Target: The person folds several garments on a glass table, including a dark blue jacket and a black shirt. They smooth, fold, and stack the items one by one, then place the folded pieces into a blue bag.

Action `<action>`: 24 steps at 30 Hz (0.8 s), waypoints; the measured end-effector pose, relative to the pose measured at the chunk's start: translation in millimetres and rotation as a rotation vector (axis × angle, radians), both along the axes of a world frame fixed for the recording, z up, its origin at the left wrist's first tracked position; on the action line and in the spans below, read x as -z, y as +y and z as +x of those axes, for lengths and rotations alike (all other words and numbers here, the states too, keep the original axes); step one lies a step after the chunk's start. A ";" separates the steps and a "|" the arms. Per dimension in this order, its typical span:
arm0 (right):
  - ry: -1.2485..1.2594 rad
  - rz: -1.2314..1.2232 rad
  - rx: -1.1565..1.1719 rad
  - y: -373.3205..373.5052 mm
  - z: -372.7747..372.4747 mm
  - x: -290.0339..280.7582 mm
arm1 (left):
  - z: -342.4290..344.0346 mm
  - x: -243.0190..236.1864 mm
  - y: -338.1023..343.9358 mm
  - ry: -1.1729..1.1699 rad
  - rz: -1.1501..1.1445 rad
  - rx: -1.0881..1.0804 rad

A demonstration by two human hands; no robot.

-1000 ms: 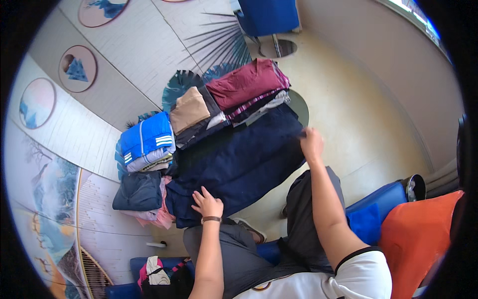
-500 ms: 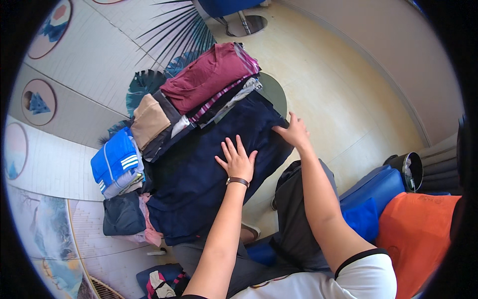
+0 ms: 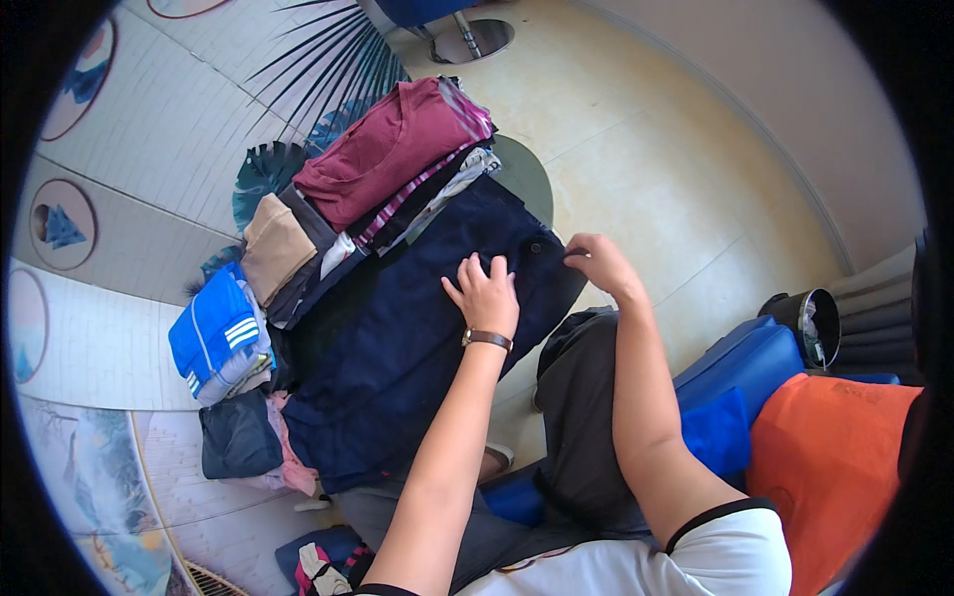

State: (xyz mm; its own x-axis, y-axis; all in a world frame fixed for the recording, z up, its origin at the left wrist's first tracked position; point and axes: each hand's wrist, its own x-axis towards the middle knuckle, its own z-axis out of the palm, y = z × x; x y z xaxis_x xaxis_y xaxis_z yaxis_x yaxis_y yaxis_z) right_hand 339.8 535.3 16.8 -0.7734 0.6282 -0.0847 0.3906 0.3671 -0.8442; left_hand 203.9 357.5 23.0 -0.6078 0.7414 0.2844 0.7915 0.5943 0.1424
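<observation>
A dark navy garment (image 3: 397,348), a round button near its right end, lies spread over the table in front of me. My left hand (image 3: 485,296) rests on top of it, fingers bent and apart, pressing the cloth. At the garment's right edge, my right hand (image 3: 602,264) pinches the fabric between thumb and fingers. Beyond it sits a stack of folded clothes with a maroon shirt (image 3: 383,154) on top. Left of that are a folded beige garment (image 3: 275,246), a blue garment with white stripes (image 3: 214,333) and a dark grey folded piece (image 3: 240,437).
The round green tabletop (image 3: 527,179) shows past the garment's far right end. An orange cloth (image 3: 830,467) and a blue seat (image 3: 745,363) are at my right, with a dark bin (image 3: 817,328) behind. A blue chair (image 3: 422,12) stands at the far side.
My right hand has gone from spread fingers to pinching the garment's edge. My left hand's fingers have bent, and it has shifted slightly right. The view has shifted a little.
</observation>
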 end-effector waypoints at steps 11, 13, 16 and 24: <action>0.058 0.205 0.377 -18.1 -70.1 -9.8 | -47.1 -28.4 -28.4 -0.824 1.127 -0.011; 0.014 0.246 0.417 -17.2 -75.5 3.4 | -37.4 -30.2 -19.4 -0.688 1.079 0.054; 0.069 0.318 0.483 -28.0 -80.5 11.1 | -27.5 -12.4 -16.4 -0.425 0.493 0.050; 0.305 -0.339 0.420 -1.0 -62.7 14.8 | 7.2 10.6 5.7 -0.076 0.037 0.038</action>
